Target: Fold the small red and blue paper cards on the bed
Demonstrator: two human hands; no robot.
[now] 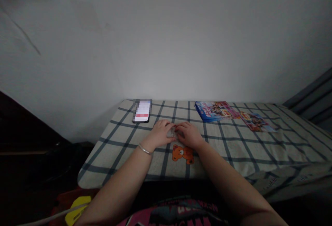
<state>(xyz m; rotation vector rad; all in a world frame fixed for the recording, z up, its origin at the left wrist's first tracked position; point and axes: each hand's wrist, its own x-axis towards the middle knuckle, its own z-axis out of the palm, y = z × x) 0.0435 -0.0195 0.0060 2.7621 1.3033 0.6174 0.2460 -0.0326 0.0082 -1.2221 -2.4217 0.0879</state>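
My left hand [161, 132] rests palm down on a checked tablecloth [124, 156], thumb apart from the fingers, a silver bangle [145, 149] at its wrist. Facing it, my right hand [188, 135] lies with curved fingers, the fingertips of both hands almost meeting. In the gap between them shows a small pale patch with dark marks [172, 134]; whether it is a slip of paper or a print on the cloth, I cannot tell. Just below the hands is an orange bear picture [183, 154] on the cloth. Neither hand visibly lifts anything.
A phone [142, 110] with a lit, blurred screen lies at the back left by the white wall [166, 46]. Colourful printed booklets [212, 111] overlap at the back right, another [258, 121] beside them. A yellow object [77, 209] is low at the left; grey folded fabric [311, 94] hangs right.
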